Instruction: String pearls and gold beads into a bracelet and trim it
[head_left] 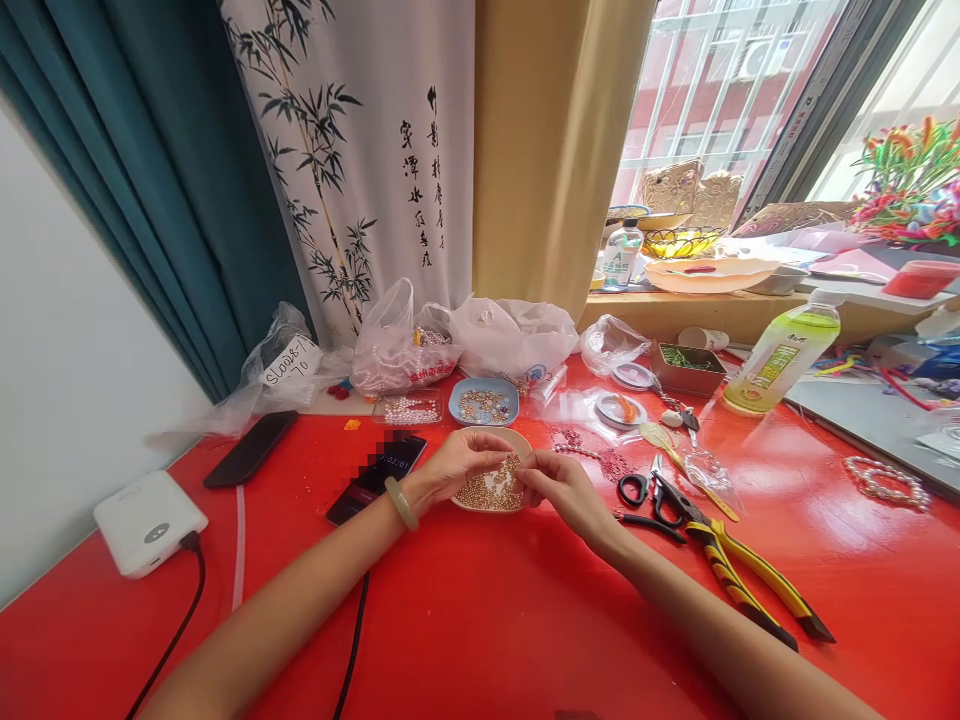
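Observation:
My left hand (463, 465), with a pale bangle (402, 504) on its wrist, is over the left side of a shallow dish (517, 438). Small gold beads (484, 493) lie in the dish. Across from it, my right hand (553, 482) is at the dish's right edge. Both hands have thumb and fingers pinched together, fingertips close to each other above the beads. Whatever sits between the fingertips is too small to make out. Behind the dish are a blue tray (484, 388) of mixed beads and a clear box (409, 407) of pearly beads.
Right of my hands lie scissors (646, 490) and yellow-black pliers (739, 565). A drink bottle (784, 355) stands farther back. On the left are a lit phone (382, 475), a dark phone (251, 448) and a white power bank (150, 522) with a cable. Plastic bags (514, 335) line the back.

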